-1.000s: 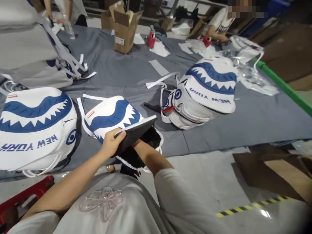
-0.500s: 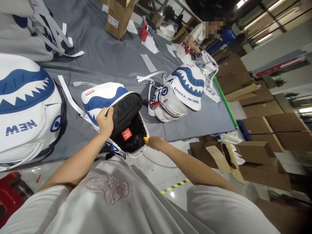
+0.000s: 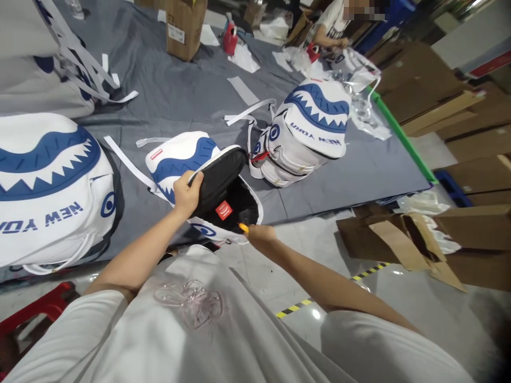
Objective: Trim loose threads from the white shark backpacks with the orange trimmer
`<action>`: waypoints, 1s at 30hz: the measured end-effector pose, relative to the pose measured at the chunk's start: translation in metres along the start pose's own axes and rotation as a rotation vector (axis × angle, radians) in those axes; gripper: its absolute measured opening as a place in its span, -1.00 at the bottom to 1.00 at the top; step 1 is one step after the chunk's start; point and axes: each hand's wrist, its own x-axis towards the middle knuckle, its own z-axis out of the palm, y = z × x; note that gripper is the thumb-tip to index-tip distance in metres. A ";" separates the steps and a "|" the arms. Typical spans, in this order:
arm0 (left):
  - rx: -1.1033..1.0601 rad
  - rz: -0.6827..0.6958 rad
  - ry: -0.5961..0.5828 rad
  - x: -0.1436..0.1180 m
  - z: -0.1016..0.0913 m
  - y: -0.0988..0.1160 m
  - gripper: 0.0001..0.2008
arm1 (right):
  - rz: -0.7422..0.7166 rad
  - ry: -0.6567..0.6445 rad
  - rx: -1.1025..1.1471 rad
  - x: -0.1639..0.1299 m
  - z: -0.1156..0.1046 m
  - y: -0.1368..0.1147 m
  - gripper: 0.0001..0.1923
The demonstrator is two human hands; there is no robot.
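A white backpack (image 3: 179,157) with a blue shark-mouth print lies open at the near edge of the grey cloth. My left hand (image 3: 186,192) grips its raised flap (image 3: 217,175), showing the black lining and a small red label (image 3: 224,209) inside. My right hand (image 3: 259,234) is closed at the backpack's near rim, pinching a small orange-yellow item (image 3: 243,227). What that item is I cannot tell.
Another shark backpack (image 3: 311,133) reading NEW YORK sits to the right, a larger one (image 3: 43,186) to the left. White straps, a cardboard box (image 3: 183,26) and red items lie farther back. A person works at the far end. Flattened cartons (image 3: 403,239) lie on the floor.
My right hand came out of the backpack's inside and now sits at its near rim with the orange-yellow item. The flap is lifted wider. My view swung right.
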 end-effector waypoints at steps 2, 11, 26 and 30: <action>-0.026 0.016 -0.019 -0.002 0.007 0.002 -0.61 | 0.051 -0.041 -0.064 0.006 -0.003 0.000 -0.74; -0.042 0.104 -0.104 0.001 0.025 0.002 -0.55 | -0.178 -0.060 -0.100 0.008 0.011 -0.055 -0.52; 0.050 0.234 -0.265 -0.004 0.026 0.007 -0.53 | -0.523 0.081 -0.015 0.105 0.008 -0.035 -0.49; 0.126 0.241 -0.007 0.011 0.015 -0.001 -0.56 | -0.364 0.177 0.186 0.128 0.037 -0.067 -0.55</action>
